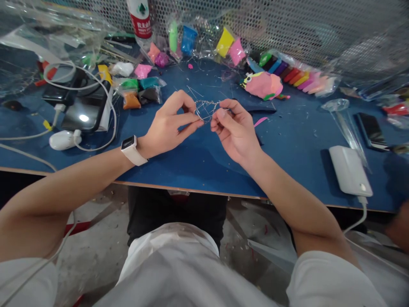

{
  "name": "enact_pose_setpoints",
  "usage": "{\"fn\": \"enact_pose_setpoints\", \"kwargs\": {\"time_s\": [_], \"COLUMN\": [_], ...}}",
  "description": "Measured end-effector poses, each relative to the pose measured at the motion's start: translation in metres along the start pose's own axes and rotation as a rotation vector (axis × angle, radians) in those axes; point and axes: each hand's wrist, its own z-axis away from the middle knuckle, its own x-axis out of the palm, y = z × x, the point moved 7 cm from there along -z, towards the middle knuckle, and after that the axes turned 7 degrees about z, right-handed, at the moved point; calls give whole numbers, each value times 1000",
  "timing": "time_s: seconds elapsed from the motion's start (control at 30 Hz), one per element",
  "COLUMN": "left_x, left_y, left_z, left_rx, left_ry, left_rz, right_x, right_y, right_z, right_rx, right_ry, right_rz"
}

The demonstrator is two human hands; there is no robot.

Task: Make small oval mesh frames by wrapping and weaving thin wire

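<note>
Just in front of the pink clay fish figure (262, 85), above the blue desk (198, 157), a small tangled silver wire frame (207, 109) is pinched between the left hand (169, 128) and right hand (234, 130), each grip closed on it. Bending seems underway; small, careful twists are judged necessary.

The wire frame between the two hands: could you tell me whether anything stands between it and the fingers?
Nothing visible does. The left hand and right hand both pinch the wire frame directly, above the blue table.

Bare forearms, white short sleeves, white smartwatch (133, 150) on the left wrist, white shirt front.
</note>
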Motion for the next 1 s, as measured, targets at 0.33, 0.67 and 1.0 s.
{"fn": "enact_pose_setpoints", "kwargs": {"time_s": [0.33,0.67,1.0], "left_x": [9,8,14], "left_y": [5,-2,-4], "left_z": [-1,-1,-9], "left_rx": [60,-117,-74], "left_ry": [-112,-30,-192], "left_rz": [158,91,76], "right_x": [-12,0,3], "right_y": [1,0,4], "right_z": [-5,0,-1], "right_rx": [16,80,154], "right_ry": [86,-76,-124], "right_rz": [130,48,-25]}}
